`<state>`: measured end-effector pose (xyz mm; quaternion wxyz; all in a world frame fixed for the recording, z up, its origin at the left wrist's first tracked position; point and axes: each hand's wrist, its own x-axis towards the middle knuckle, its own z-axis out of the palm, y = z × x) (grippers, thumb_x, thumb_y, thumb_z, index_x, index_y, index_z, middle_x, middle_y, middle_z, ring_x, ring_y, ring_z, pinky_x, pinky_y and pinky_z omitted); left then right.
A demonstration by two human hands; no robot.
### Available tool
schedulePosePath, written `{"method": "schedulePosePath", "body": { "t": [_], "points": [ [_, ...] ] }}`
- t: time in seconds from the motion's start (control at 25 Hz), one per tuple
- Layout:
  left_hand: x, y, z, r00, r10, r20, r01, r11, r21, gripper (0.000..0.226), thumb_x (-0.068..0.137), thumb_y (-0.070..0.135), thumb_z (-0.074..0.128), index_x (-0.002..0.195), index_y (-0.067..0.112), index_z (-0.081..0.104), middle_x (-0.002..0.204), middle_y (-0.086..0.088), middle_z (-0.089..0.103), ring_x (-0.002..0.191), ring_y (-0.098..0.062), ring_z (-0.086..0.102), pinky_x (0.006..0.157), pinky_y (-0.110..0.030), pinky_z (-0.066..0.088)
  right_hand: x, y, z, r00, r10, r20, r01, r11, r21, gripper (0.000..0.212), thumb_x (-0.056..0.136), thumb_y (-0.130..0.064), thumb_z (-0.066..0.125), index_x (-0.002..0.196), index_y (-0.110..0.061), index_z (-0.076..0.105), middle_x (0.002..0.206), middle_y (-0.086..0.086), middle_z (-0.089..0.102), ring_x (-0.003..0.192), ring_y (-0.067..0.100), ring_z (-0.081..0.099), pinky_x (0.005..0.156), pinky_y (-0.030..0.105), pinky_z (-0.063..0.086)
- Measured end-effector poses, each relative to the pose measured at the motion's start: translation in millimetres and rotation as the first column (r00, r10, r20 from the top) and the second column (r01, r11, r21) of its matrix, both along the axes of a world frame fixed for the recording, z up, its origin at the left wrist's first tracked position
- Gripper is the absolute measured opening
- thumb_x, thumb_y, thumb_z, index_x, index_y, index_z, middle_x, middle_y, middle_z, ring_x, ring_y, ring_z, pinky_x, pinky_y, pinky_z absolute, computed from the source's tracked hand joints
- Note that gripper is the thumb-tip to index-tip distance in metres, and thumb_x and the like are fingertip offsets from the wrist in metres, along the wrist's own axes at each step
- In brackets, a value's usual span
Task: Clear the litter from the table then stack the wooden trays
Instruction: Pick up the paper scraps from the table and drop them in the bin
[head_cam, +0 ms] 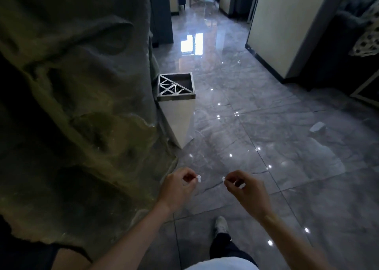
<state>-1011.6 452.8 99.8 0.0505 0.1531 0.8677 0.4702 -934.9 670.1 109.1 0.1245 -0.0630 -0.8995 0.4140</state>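
A tall square bin (176, 94) with a metal lattice top is standing at twelve o'clock from the hands, tight against a rough rock-like wall (78, 89) filling the nine o'clock side. Glossy grey floor tiles (266, 109) are spreading toward three o'clock, with one pale scrap (316, 126) lying at two o'clock. The left hand (178, 188) is pinching one small white litter piece (198, 178). The right hand (247, 191) is pinching white bits (224, 179); two are showing. One white shoe (221, 224) is showing at six o'clock.

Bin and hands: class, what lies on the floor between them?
Head view: only bare glossy floor tiles lie between the bin and the left hand and right hand, each pinching white scraps.
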Motion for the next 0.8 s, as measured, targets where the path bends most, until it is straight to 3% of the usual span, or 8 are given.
{"method": "schedulePosePath", "body": {
  "t": [0.12, 0.28, 0.6, 0.8],
  "points": [
    [-45, 48, 2, 0.999, 0.049, 0.006, -0.049, 0.999, 0.002, 0.01, 0.077, 0.029, 0.074, 0.074, 0.025, 0.066, 0.074, 0.01, 0.069, 0.066, 0.0, 0.059, 0.064, -0.028, 0.052, -51, 50, 0, 0.998, 0.054, 0.011, -0.054, 0.999, 0.0, 0.012, 0.078, -0.032, 0.076, 0.077, -0.035, 0.064, 0.07, -0.021, 0.066, 0.063, 0.003, 0.063, 0.054, 0.007, 0.042],
    [-97, 99, 7, 0.996, 0.083, 0.028, -0.083, 0.996, 0.017, 0.009, 0.077, 0.028, 0.074, 0.075, 0.024, 0.066, 0.068, 0.009, 0.067, 0.061, 0.001, 0.056, 0.061, -0.026, 0.048, -109, 102, 4, 0.994, 0.101, 0.03, -0.102, 0.995, 0.017, 0.018, 0.078, -0.033, 0.076, 0.076, -0.042, 0.061, 0.071, -0.024, 0.066, 0.063, 0.001, 0.063, 0.053, 0.006, 0.04],
    [-187, 150, 18, 0.984, 0.16, 0.075, -0.16, 0.987, 0.004, 0.009, 0.079, 0.024, 0.075, 0.076, 0.019, 0.069, 0.073, 0.006, 0.07, 0.068, -0.005, 0.063, 0.067, -0.03, 0.053, -212, 160, 12, 0.995, 0.093, 0.029, -0.093, 0.996, -0.009, 0.009, 0.078, -0.036, 0.074, 0.076, -0.034, 0.065, 0.066, -0.021, 0.067, 0.063, -0.001, 0.064, 0.053, 0.008, 0.045],
    [-248, 166, 18, 0.975, 0.193, 0.111, -0.194, 0.981, -0.003, 0.009, 0.081, 0.028, 0.074, 0.079, 0.02, 0.07, 0.076, 0.006, 0.071, 0.071, -0.003, 0.063, 0.068, -0.025, 0.053, -283, 177, 14, 0.989, 0.137, 0.046, -0.137, 0.991, 0.001, 0.008, 0.08, -0.033, 0.073, 0.078, -0.027, 0.068, 0.069, -0.013, 0.069, 0.063, 0.004, 0.065, 0.056, 0.025, 0.054]
  ]
}}
